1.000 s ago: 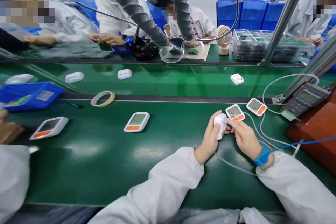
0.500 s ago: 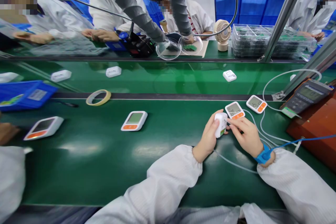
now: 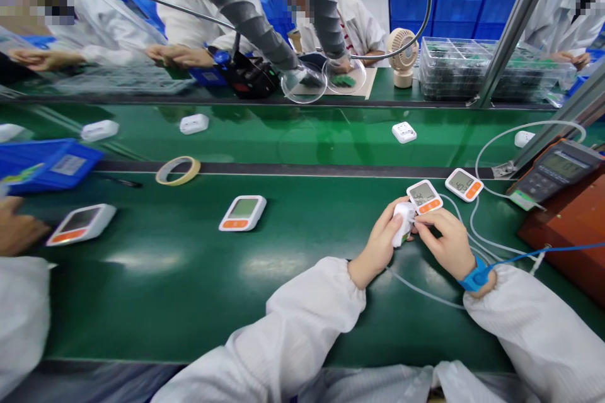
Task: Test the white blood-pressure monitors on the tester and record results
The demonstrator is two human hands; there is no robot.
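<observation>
My left hand (image 3: 379,240) is closed around a white blood pressure monitor (image 3: 401,225), tilted up on its edge with its back partly showing. At the monitor's right side, the fingers of my right hand (image 3: 442,234) are pinched together; whatever is between them is too small to make out. A blue wrist strap (image 3: 476,276) with a cord circles my right wrist. Just behind my hands lies a monitor with a lit screen and orange buttons (image 3: 424,196), and a second such monitor (image 3: 464,185) is to its right. A thin clear tube (image 3: 425,293) runs beneath my hands.
A handheld pressure meter (image 3: 555,170) rests on an orange-brown box (image 3: 567,227) at right. Leftward are two more monitors (image 3: 242,213), a tape roll (image 3: 178,171), a blue bin (image 3: 47,164) and a co-worker's hand (image 3: 19,227). White units (image 3: 404,132) sit on the green belt (image 3: 283,138).
The held monitor has turned more edge-on, and my right fingers have closed in against its side. White units on the belt have shifted left. The co-worker's hand at left has come further into view.
</observation>
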